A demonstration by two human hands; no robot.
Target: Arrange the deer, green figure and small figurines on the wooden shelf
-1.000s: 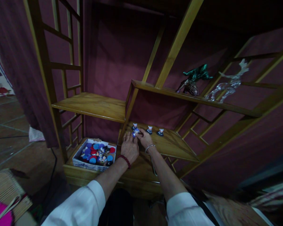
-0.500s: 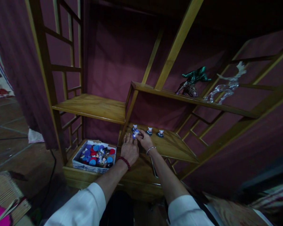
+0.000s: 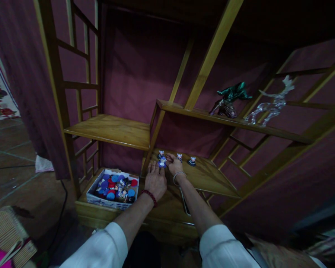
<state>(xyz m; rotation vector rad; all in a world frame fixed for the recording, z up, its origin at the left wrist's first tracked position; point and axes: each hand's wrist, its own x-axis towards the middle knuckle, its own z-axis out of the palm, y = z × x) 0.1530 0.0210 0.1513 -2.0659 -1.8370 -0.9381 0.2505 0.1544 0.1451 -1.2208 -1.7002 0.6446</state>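
Note:
A small purple-and-white figurine (image 3: 162, 162) stands upright near the left end of the low wooden shelf (image 3: 209, 178). My left hand (image 3: 156, 182) lies just in front of it, fingers stretched out, with the tips at or very near its base. My right hand (image 3: 175, 166) is at the figurine's right side, fingers loosely bent and apart from it, with nothing visible in them. Behind the purple one is a dark-based figurine (image 3: 161, 153). Two similar dark-based pieces sit to the right: one figurine (image 3: 179, 157) partly hidden by my right hand, and another figurine (image 3: 192, 160).
An open box (image 3: 111, 203) of figurines and red, blue and purple round pieces sits at lower left. A higher shelf holds a green-and-bronze sculpture (image 3: 230, 98) and a clear deer figure (image 3: 272, 104). A phone-like dark object (image 3: 185, 204) lies under my right forearm. Wooden posts frame the shelves.
My right hand has drawn slightly right, away from the purple figurine, which now shows more fully and stands by itself. My left hand remains in front of it. The view has shifted slightly.

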